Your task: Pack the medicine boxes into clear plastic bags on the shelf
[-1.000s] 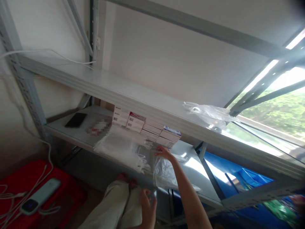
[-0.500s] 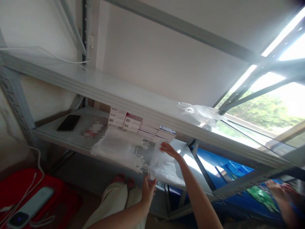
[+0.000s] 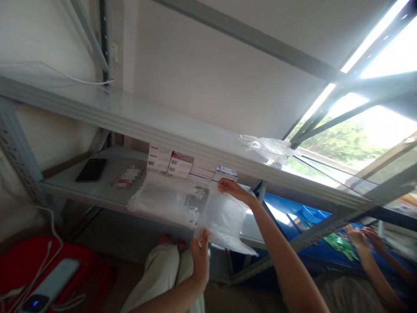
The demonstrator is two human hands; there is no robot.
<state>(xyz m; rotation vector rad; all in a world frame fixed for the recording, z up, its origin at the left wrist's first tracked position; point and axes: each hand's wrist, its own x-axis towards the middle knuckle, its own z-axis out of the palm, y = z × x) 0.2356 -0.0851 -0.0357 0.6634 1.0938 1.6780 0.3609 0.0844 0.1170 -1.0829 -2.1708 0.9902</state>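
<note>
A thin translucent plastic bag (image 3: 225, 214) is stretched over the lower shelf between my two hands. My left hand (image 3: 200, 245) pinches its near left corner at the shelf's front edge. Closed on the bag's far edge is my right hand (image 3: 232, 190), close to the stacked boxes. The bag's free lower corner hangs past the shelf edge. To the left lies a flat pile of similar plastic bags (image 3: 159, 198), their handles towards my left hand. Behind them stand white boxes (image 3: 180, 164) with printed labels, and a blue-topped box stack (image 3: 226, 173).
A black phone (image 3: 91, 169) lies on the lower shelf's left. A crumpled clear bag (image 3: 267, 148) rests on the upper shelf (image 3: 146, 117). At the right, another person's hands (image 3: 358, 237) are over blue bins with green items. A white device (image 3: 52, 282) sits on a red stool.
My left hand has closed on the bag's corner, and my right hand has moved slightly up and back. The bag is now lifted and spread flatter between them.
</note>
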